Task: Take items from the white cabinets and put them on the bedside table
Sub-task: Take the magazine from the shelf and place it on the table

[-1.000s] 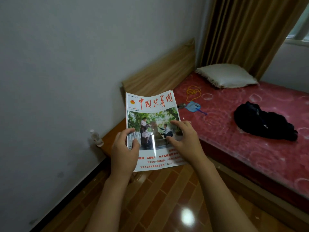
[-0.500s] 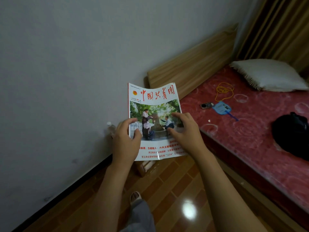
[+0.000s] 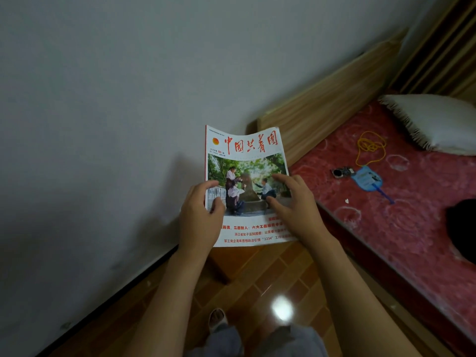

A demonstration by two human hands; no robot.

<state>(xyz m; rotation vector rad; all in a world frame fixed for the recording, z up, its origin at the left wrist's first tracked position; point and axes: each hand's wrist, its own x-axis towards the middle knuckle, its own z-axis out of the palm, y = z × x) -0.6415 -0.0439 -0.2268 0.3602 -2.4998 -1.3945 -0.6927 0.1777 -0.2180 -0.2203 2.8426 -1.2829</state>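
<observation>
Nearer the wall now, magazine (image 3: 246, 186) (left hand (image 3: 199, 217) pinching its edge, right hand (image 3: 296, 204) spread flat).

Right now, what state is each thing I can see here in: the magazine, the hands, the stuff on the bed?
magazine: held up front cover showing, top edge curling
left hand: grips the magazine's left edge, thumb on the cover
right hand: fingers spread on the cover's right side
pillow: lying at the head of the bed
yellow cord: loosely coiled on the mattress
blue fan: lying flat on the mattress
black clothing: in a heap, partly out of view
</observation>
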